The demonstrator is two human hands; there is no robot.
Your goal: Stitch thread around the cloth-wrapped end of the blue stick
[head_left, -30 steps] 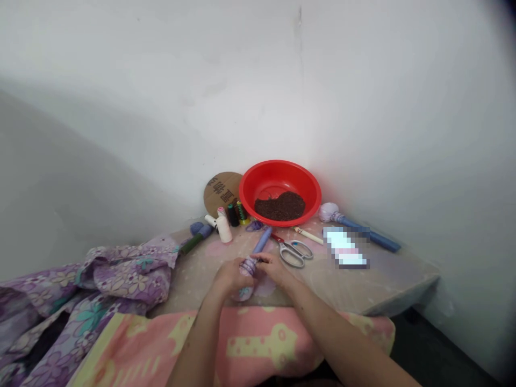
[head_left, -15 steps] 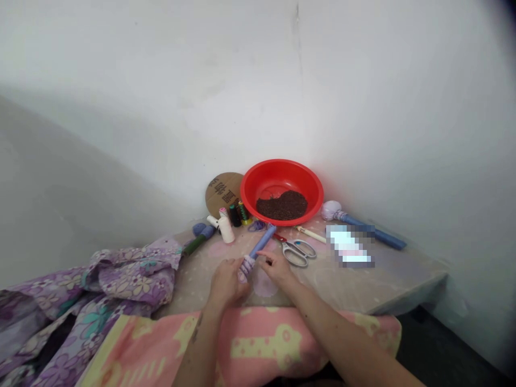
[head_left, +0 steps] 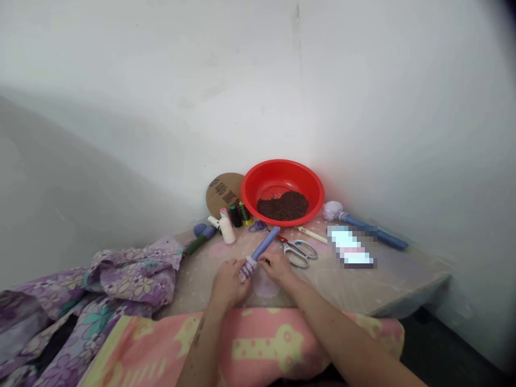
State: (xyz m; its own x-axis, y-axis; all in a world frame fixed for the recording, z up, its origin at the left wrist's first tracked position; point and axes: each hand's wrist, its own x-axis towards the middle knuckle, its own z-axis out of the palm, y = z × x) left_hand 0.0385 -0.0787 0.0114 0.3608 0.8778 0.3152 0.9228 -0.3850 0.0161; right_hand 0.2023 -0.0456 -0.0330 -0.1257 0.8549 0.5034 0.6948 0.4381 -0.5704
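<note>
My left hand (head_left: 231,280) is closed around the floral cloth end of a blue stick (head_left: 266,243), which points up and away over the table. Purple cord (head_left: 250,265) is wound round the cloth where it meets the stick. Right beside that winding, my right hand (head_left: 279,270) is closed in a pinch; anything between its fingertips is too small to make out. Silver-handled scissors (head_left: 297,253) with red near the pivot lie just beyond my right hand. A loose bundle of purple cord (head_left: 258,227) lies past the stick's tip.
A red basin (head_left: 318,207) with dark grains stands at the back, before a cardboard disc (head_left: 217,196). Thread spools (head_left: 228,230) stand left of it. A finished-looking blue stick with a round cloth head (head_left: 332,210), a pale pen (head_left: 312,234) and floral fabric (head_left: 133,274) lie around.
My right hand's fingers have drawn together into a pinch and moved slightly down the stick, toward the cord winding. The left hand keeps its hold, with the stick almost unmoved.
</note>
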